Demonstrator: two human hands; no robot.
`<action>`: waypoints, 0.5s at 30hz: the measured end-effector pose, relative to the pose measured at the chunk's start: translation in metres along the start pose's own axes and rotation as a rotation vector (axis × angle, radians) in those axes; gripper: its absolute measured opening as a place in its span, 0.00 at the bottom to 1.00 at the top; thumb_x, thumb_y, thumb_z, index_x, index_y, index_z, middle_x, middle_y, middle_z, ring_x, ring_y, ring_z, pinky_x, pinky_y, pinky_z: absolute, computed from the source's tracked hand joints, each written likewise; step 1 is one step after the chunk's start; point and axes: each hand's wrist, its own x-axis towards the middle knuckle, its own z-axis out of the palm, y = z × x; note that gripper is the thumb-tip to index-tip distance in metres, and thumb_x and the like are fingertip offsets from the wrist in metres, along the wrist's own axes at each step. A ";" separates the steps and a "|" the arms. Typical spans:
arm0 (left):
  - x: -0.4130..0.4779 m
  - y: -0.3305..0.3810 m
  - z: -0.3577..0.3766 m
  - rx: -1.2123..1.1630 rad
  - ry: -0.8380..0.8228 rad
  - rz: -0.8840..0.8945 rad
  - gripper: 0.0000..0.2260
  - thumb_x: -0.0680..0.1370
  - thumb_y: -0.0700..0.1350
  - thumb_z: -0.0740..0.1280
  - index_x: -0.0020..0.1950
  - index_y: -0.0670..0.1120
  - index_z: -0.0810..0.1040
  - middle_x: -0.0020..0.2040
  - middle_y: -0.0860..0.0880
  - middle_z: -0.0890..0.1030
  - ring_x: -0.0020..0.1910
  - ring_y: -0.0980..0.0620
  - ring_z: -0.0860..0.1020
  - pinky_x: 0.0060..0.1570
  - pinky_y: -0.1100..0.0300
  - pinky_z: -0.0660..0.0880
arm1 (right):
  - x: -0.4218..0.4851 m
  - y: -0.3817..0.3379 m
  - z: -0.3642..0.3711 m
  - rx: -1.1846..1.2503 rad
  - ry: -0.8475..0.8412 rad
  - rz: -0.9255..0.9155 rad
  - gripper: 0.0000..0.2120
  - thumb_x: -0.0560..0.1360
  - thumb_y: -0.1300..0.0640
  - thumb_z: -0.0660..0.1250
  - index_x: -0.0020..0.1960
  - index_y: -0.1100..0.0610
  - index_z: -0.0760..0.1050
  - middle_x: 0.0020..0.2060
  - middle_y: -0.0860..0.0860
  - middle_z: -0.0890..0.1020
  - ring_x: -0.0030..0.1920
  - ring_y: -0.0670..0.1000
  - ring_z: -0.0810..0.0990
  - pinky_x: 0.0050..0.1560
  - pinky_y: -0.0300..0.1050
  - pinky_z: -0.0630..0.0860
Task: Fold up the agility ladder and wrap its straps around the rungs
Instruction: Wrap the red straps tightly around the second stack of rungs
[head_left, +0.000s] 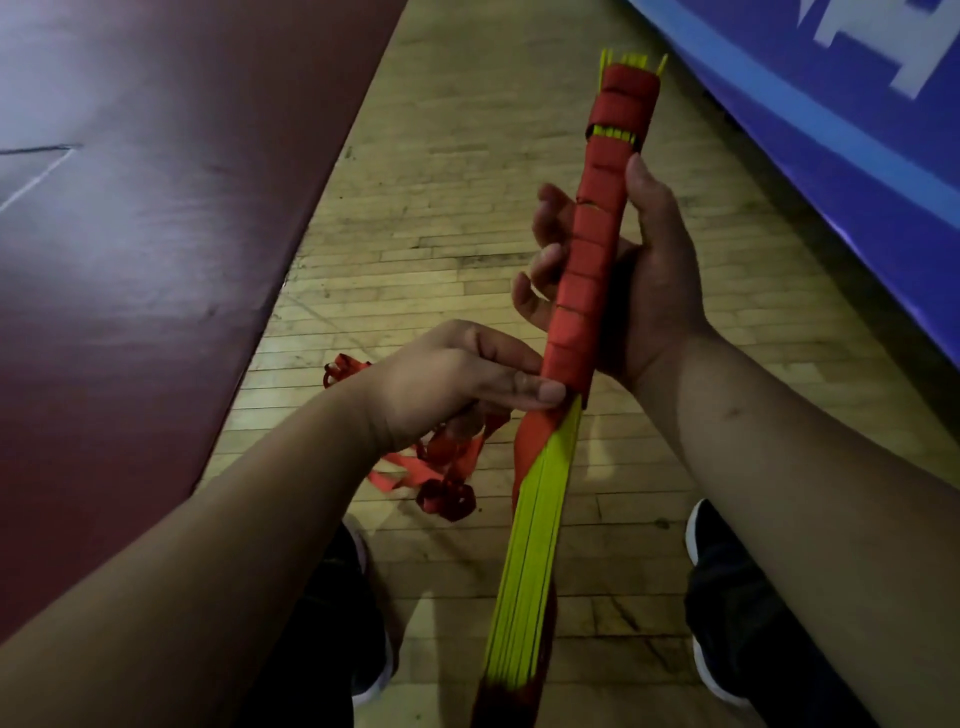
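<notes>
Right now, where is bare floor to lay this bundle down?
The wooden floor is bare ahead, between the maroon mat and the blue mat. A smaller bare patch lies between the yellow rungs and the right shoe. Crowded: loose strap coils below the left hand, by the left shoe.

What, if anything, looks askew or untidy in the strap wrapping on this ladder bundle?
Near the far end of the yellow rungs, the red strap wrap has a gap: one turn sags loose and rungs show through, while turns nearer the right hand lie snug. Unwrapped strap trails tangled below the left hand.
</notes>
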 end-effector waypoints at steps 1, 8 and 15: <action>0.000 -0.001 0.001 -0.021 -0.034 0.011 0.06 0.74 0.51 0.78 0.45 0.50 0.89 0.29 0.50 0.72 0.23 0.54 0.65 0.23 0.63 0.60 | -0.001 0.000 -0.001 0.029 -0.045 0.023 0.29 0.81 0.32 0.63 0.69 0.55 0.76 0.53 0.48 0.85 0.43 0.46 0.82 0.55 0.49 0.80; 0.000 0.001 0.003 0.172 0.027 -0.006 0.06 0.81 0.48 0.76 0.45 0.52 0.88 0.35 0.44 0.78 0.26 0.48 0.70 0.26 0.61 0.66 | -0.002 0.000 0.002 -0.155 0.073 -0.077 0.20 0.84 0.38 0.65 0.61 0.54 0.79 0.42 0.48 0.82 0.39 0.47 0.83 0.39 0.45 0.79; 0.000 0.001 0.005 0.479 0.143 -0.135 0.04 0.84 0.50 0.73 0.52 0.54 0.87 0.36 0.50 0.86 0.26 0.53 0.78 0.28 0.61 0.75 | 0.008 0.014 -0.001 -0.386 0.220 -0.064 0.18 0.82 0.41 0.71 0.61 0.54 0.78 0.42 0.52 0.84 0.40 0.50 0.85 0.41 0.49 0.81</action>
